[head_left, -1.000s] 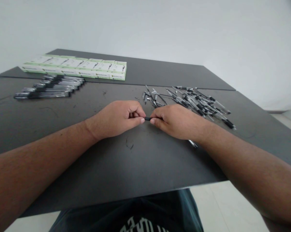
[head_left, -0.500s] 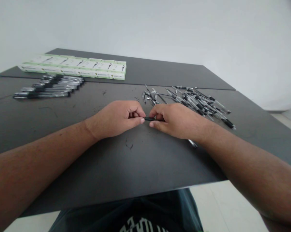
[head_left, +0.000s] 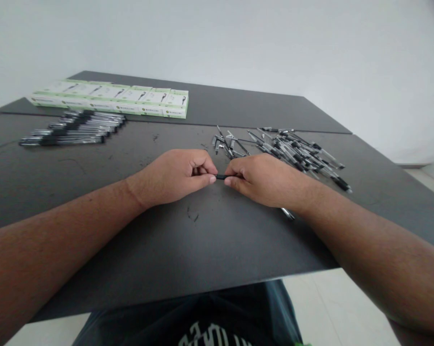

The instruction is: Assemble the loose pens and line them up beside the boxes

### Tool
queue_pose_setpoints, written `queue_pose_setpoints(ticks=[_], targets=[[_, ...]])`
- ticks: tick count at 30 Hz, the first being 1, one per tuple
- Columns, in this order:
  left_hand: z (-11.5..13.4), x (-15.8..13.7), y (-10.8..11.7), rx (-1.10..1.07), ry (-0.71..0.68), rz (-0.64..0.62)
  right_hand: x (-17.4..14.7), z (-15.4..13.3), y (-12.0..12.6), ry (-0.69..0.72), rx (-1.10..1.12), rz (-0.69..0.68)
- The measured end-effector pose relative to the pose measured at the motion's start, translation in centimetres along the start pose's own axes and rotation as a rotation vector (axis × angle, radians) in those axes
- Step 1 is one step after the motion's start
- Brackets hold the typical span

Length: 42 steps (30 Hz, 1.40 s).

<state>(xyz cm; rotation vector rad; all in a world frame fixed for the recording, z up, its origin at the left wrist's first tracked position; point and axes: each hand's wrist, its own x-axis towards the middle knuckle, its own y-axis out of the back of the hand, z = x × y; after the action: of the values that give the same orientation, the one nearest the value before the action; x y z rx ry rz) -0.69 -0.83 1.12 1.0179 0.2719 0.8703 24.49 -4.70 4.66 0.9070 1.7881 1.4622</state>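
Two bare hands met over the dark grey table (head_left: 202, 254), and one slim black pen part (head_left: 220, 177) bridged the short gap between them. The left hand (head_left: 177, 173) pinched one end between thumb and forefinger, its other fingers curled in; the right hand (head_left: 263, 179) pinched the opposite end in the same fashion, hiding whatever ran on into it. That single piece lay level, near the middle of the table's width. Just below the right wrist, one clear pen end (head_left: 288, 214) poked out, the rest of it hidden. Beyond the right hand sprawled one loose heap of pens (head_left: 299, 156), clear barrels with black grips, too tangled to number; beside its left edge lay one cluster of small clear parts (head_left: 224, 143) and thin dark rods, several of each, overlapping past an exact count. Well apart on the left, one slanting row of pens (head_left: 76, 129) lay side by side, at least ten, overlapping. Behind that row, six white-and-green boxes (head_left: 128, 109) could be counted along the front, set edge to edge, with one pen picture showing on each top.
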Motion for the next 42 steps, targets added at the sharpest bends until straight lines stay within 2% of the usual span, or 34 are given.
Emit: queue_pose_setpoints(ticks=[3,9,14,18,23,29,35,42], targets=[[-0.03,-0.02,0.02,-0.008,0.000,0.002,0.02,-0.01,0.01,0.025,-0.005,-0.006],[-0.02,-0.09,0.03,-0.003,0.007,0.000,0.04,0.08,-0.04,-0.030,0.049,0.029],[0.10,-0.02,0.03,-0.005,0.015,-0.007,0.07,0.03,-0.03,0.026,0.011,-0.006],[0.19,-0.02,0.06,0.001,0.018,-0.008,0.03,0.09,-0.08,-0.023,0.064,0.033],[0.13,0.01,0.04,-0.007,0.010,-0.008,0.08,-0.10,0.08,0.006,-0.007,-0.023],[0.03,0.02,-0.02,0.010,0.014,-0.006,0.03,0.01,-0.07,-0.028,0.058,0.020],[-0.10,-0.07,-0.04,-0.008,0.003,-0.002,0.12,0.00,-0.07,0.012,0.006,-0.027],[-0.05,-0.14,0.04,-0.016,0.006,-0.002,0.04,0.11,-0.13,-0.037,0.074,0.023]])
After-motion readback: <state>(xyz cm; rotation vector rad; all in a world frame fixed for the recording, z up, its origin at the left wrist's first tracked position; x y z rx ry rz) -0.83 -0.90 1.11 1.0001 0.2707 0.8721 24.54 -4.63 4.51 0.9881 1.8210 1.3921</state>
